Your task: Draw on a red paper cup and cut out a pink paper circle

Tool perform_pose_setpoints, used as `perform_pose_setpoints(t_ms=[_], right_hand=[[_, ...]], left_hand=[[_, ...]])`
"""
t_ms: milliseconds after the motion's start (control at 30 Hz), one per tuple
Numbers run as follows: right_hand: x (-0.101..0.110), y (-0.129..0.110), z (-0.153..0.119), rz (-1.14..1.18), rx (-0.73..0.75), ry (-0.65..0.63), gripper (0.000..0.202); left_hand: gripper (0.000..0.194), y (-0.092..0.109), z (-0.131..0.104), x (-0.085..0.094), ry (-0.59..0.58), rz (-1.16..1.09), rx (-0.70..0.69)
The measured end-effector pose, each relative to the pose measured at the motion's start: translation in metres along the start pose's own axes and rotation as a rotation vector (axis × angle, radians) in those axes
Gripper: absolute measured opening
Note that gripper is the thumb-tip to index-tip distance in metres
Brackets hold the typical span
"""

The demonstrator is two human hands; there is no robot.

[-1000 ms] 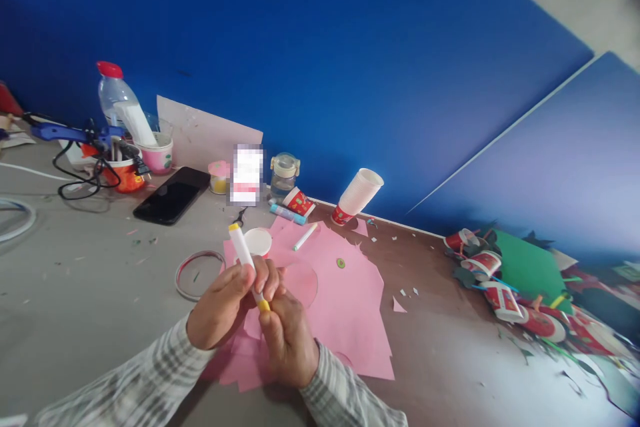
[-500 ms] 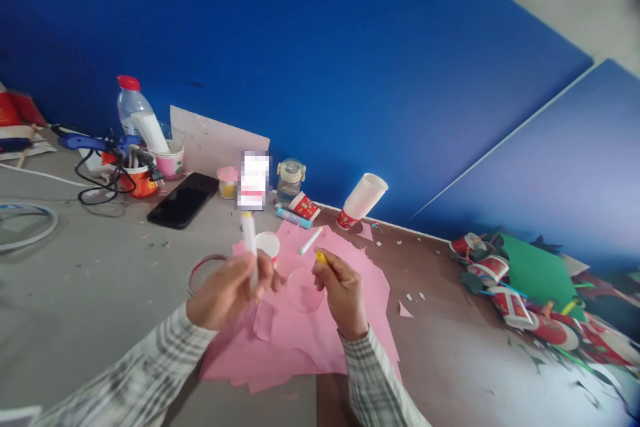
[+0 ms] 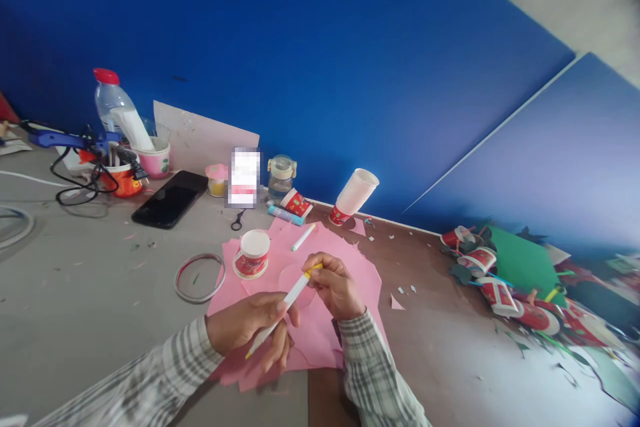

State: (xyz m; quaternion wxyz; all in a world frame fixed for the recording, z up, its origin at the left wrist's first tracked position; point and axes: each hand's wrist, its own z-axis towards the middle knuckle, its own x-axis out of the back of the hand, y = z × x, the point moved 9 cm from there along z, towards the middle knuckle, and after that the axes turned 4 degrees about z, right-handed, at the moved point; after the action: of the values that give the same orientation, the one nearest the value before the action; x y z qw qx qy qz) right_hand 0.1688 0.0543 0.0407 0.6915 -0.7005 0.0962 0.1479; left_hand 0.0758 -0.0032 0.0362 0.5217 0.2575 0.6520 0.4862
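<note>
My left hand (image 3: 245,323) is closed around the middle of a white felt-tip marker (image 3: 295,292), which slants from lower left to upper right. A small yellow tip shows at the marker's lower end. My right hand (image 3: 336,288) pinches the yellow cap (image 3: 314,269) at the upper end, and cap and barrel meet there. Both hands are above a stack of pink paper (image 3: 357,280) with jagged edges. On that paper, beyond my left hand, stands a red and white paper cup (image 3: 253,255). A second white marker (image 3: 303,237) lies farther back.
Left of the paper lie a ring of tape (image 3: 178,287) and a black phone (image 3: 171,199). Small scissors (image 3: 238,220), a glass jar (image 3: 281,178) and a leaning stack of cups (image 3: 356,193) are along the blue partition. Decorated cups (image 3: 499,295) and green paper (image 3: 525,267) lie right.
The marker has turned from upright to slanting, and its upper end has come to the yellow cap in my right hand. My hands are closer together. The view has shifted slightly right.
</note>
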Motion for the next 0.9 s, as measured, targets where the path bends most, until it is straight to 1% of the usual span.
perform_pose_setpoints(t_ms=[200,333,433,567,700,800,900], right_hand=[[-0.005,0.0,0.0,-0.016,-0.024,-0.105,0.013],[-0.005,-0.006,-0.003,-0.076,-0.038,-0.17,0.009],[-0.007,-0.011,-0.008,-0.182,-0.087,-0.261,0.011],[-0.011,-0.012,-0.015,-0.395,-0.152,-0.396,0.013],[-0.008,-0.01,-0.015,-0.358,-0.167,-0.375,0.015],[-0.005,-0.008,-0.015,-0.338,-0.19,-0.355,0.013],[-0.006,-0.01,-0.017,-0.341,-0.19,-0.357,0.012]], left_hand=[[0.024,-0.006,-0.001,0.0,-0.003,-0.035,0.035],[0.024,-0.008,-0.001,-0.002,-0.019,-0.038,0.035],[0.023,-0.014,-0.001,-0.003,-0.031,-0.021,0.067],[0.024,-0.024,0.0,0.001,0.006,0.019,0.102],[0.024,-0.031,0.0,0.004,0.03,0.032,0.109],[0.023,-0.032,0.0,0.002,0.013,0.029,0.128],[0.022,-0.03,0.0,-0.002,-0.018,0.032,0.147]])
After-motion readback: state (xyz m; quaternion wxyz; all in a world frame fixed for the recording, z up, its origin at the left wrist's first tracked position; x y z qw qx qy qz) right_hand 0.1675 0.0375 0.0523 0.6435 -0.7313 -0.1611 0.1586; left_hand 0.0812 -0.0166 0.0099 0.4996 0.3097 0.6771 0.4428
